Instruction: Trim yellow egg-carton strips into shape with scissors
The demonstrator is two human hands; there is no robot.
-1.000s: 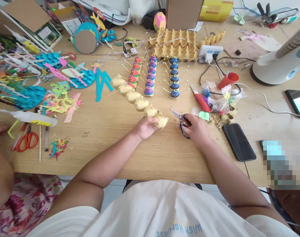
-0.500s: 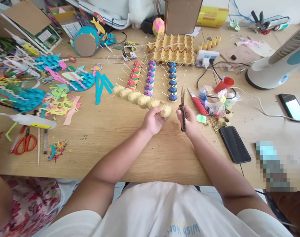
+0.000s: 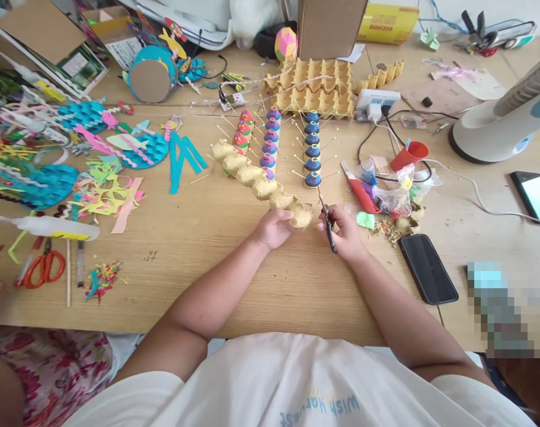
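A tan egg carton strip (image 3: 263, 185) with a row of bumps slants up and leftward from my left hand (image 3: 276, 228), which grips its near end between thumb and fingers. My right hand (image 3: 346, 235) is closed round dark-handled scissors (image 3: 328, 230), their tip pointing away from me. The scissors are close to the strip's near end but apart from it. Beyond my hands lie painted strips stuck with pins: a red and green one (image 3: 242, 133), partly hidden by the held strip, a purple one (image 3: 270, 142) and a blue one (image 3: 313, 148).
Egg trays (image 3: 318, 83) lie at the back. Orange scissors (image 3: 45, 267), a glue bottle (image 3: 51, 227) and paper scraps (image 3: 114, 196) are at left. A red cup (image 3: 409, 154), plastic bags (image 3: 394, 190), a phone (image 3: 428, 268) and a fan (image 3: 496, 124) stand or lie at right. Someone sits at left.
The egg carton strip has tilted more steeply, and its near end has come closer to me. My right hand has lowered slightly, with the scissors now angled to the left.
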